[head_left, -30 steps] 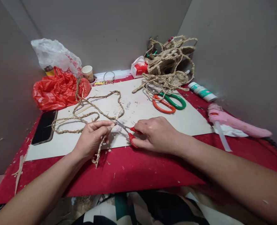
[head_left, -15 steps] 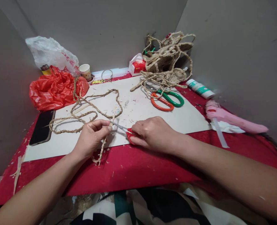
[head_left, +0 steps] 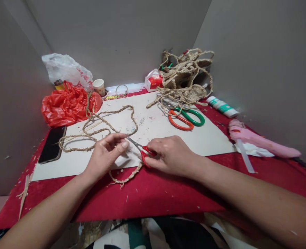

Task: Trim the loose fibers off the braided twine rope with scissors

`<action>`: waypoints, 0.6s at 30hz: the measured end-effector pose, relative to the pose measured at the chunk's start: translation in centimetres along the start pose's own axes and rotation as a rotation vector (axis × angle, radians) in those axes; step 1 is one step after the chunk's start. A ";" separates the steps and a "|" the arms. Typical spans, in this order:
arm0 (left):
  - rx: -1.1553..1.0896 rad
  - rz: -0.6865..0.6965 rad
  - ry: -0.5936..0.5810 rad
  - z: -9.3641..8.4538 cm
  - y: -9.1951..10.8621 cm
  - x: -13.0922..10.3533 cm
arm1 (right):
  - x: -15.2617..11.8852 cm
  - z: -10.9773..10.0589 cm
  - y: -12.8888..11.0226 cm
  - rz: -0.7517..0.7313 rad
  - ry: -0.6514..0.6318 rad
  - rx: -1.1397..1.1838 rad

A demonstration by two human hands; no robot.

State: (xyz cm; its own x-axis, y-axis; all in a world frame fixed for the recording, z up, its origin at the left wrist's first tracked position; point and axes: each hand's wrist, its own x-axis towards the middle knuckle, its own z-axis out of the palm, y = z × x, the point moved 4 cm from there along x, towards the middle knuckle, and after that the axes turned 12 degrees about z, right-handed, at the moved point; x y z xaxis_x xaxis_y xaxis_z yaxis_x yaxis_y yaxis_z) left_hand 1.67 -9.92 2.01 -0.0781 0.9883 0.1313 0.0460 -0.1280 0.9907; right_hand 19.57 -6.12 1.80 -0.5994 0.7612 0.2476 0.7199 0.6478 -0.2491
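My right hand (head_left: 168, 154) holds small red-handled scissors (head_left: 144, 155), their blades pointing left at the fingertips of my left hand (head_left: 107, 152). The left thumb and forefinger are pressed close together at the blade tips; what they hold, if anything, is too small to make out. A pale braided cord end (head_left: 129, 178) curves below the hands over the red cloth, its right tip just under the scissors. The longer brown braided cord (head_left: 111, 112) lies in loops on the white board (head_left: 155, 135), beyond and left of my left hand.
Large scissors with orange and green handles (head_left: 181, 121) lie by a heap of braided cord (head_left: 186, 76). At the left are a phone (head_left: 53, 145) and red plastic bag (head_left: 67, 105). A pink glue gun (head_left: 261, 138) and white-green tube (head_left: 222, 106) are at the right.
The pale cord end has left my left fingertips and now lies lower, curving right beneath the scissors. The scissor handles have spread wider. The whole view has shifted slightly.
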 end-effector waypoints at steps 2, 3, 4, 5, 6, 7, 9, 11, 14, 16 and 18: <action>-0.056 -0.073 -0.058 0.5 -0.3 -0.2 | -0.1 0.2 -0.3 -0.022 0.005 -0.051; -0.063 -0.096 -0.073 0.7 -0.4 -0.2 | -0.2 0.3 -0.5 -0.036 0.007 -0.076; -0.060 -0.109 -0.076 0.8 -0.5 -0.2 | -0.3 0.3 -0.6 -0.053 0.009 -0.098; -0.056 -0.112 -0.066 0.8 -0.6 -0.3 | -0.5 0.4 -0.8 -0.070 0.012 -0.118; -0.055 -0.113 -0.046 0.8 -0.8 -0.3 | -0.7 0.4 -1.0 -0.088 0.019 -0.137; -0.055 -0.121 -0.028 0.8 -0.9 -0.3 | -0.8 0.4 -1.1 -0.107 0.029 -0.153; -0.048 -0.138 -0.012 0.8 -1.1 -0.3 | -1.2 0.5 -1.2 -0.132 0.060 -0.194; -0.042 -0.160 -0.006 0.7 -1.3 -0.4 | -1.5 0.7 -1.3 -0.172 0.104 -0.221; -0.046 -0.198 -0.003 0.8 -1.6 -0.5 | -1.7 0.9 -1.5 -0.235 0.159 -0.209; -0.075 -0.208 0.005 0.8 -1.7 -0.5 | -1.8 0.8 -1.5 -0.233 0.156 -0.192; -0.103 -0.189 0.041 0.4 -1.5 -0.4 | -1.8 0.6 -1.6 -0.207 0.126 -0.185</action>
State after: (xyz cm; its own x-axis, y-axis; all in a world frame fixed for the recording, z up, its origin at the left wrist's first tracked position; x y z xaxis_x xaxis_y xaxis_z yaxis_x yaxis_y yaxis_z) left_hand 2.05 -10.10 0.47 -0.1163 0.9915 -0.0576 -0.0751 0.0490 0.9960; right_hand 19.29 -8.52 1.20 -0.7003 0.5964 0.3923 0.6454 0.7638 -0.0090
